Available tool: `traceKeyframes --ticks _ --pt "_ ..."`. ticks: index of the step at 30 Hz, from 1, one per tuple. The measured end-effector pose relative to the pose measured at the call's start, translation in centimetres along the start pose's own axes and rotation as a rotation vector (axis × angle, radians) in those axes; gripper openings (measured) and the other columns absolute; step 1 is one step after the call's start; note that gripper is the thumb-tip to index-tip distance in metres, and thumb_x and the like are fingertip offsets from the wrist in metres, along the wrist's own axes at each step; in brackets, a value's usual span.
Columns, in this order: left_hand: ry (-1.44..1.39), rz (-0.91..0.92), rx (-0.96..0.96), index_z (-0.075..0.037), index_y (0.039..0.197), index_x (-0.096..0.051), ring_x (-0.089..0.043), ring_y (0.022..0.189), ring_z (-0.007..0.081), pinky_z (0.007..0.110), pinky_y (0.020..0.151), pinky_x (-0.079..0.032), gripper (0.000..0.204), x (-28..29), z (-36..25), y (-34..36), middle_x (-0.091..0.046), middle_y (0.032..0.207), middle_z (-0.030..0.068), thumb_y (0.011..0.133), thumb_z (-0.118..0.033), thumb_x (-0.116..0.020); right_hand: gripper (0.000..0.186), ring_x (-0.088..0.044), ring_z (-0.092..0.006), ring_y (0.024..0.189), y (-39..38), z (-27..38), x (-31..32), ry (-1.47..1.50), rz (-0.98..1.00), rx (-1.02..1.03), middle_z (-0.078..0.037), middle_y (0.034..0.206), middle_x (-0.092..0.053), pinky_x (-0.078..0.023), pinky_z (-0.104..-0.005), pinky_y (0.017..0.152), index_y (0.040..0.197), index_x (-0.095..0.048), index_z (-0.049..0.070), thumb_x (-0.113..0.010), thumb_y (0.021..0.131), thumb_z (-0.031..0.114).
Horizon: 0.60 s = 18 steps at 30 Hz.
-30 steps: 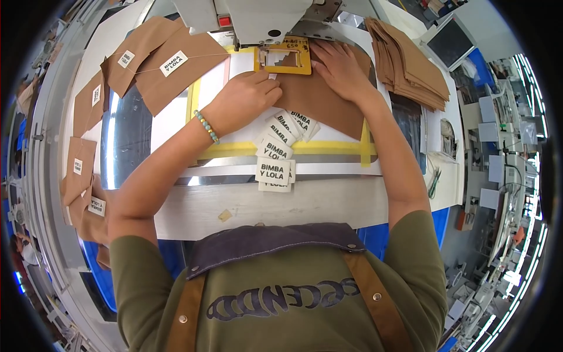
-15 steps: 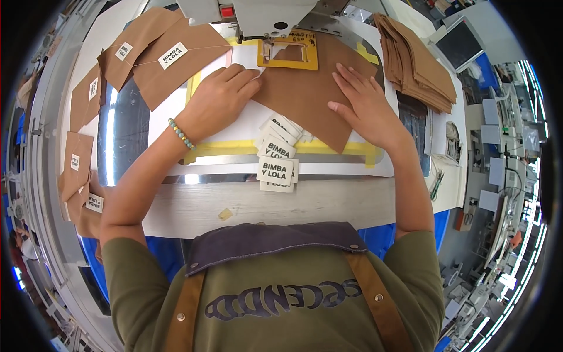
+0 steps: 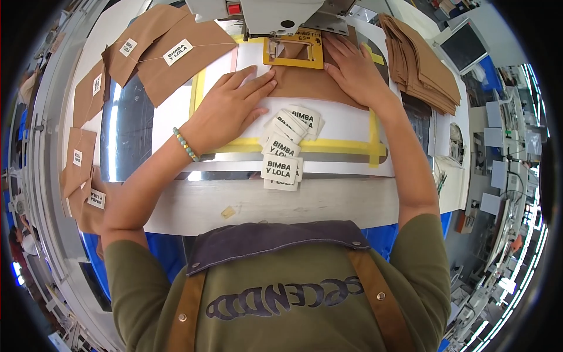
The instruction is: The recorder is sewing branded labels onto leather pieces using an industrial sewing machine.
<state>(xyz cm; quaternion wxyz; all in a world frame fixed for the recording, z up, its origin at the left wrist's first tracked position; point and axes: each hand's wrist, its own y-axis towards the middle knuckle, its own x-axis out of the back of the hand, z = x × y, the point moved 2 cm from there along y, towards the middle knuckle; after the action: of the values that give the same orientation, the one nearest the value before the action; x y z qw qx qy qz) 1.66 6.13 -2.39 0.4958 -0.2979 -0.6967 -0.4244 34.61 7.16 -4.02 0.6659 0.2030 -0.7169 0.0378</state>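
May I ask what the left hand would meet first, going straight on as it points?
At the edge of the brown piece, the left hand would likely meet the yellow frame; depth is unclear.

One yellow frame [image 3: 293, 63] (plus one bracelet [image 3: 183, 144])

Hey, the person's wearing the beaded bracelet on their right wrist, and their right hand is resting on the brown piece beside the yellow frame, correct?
Not quite: the head view shows the beaded bracelet on the left wrist, not the right. The right hand is indeed resting on the brown piece beside the yellow frame.
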Motion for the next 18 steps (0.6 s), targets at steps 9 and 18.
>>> traceKeyframes --ticks 9,18 --pt "0.040 -0.082 -0.149 -0.007 0.150 -0.062 -0.061 0.142 0.0329 0.042 0.117 -0.053 0.054 -1.4 0.3 2.5 -0.060 0.162 0.0069 0.096 -0.008 -0.066 0.066 -0.039 -0.0324 0.161 -2.3 -1.1 -0.4 -0.033 -0.017 -0.210 -0.011 0.172 -0.046 -0.031 -0.0630 0.128 0.161 -0.050 0.003 -0.048 0.115 0.049" --pt "0.162 -0.067 -0.066 0.007 0.136 -0.068 -0.064 0.135 0.0332 0.042 0.115 -0.053 0.042 -1.9 -0.6 1.5 -0.066 0.149 0.0220 0.100 -0.016 -0.068 0.065 -0.041 -0.0360 0.159 0.0 -1.3 1.1 0.039 -0.013 -0.069 -0.015 0.165 -0.053 -0.032 -0.0617 0.128 0.161 -0.051 0.002 -0.049 0.114 0.048"
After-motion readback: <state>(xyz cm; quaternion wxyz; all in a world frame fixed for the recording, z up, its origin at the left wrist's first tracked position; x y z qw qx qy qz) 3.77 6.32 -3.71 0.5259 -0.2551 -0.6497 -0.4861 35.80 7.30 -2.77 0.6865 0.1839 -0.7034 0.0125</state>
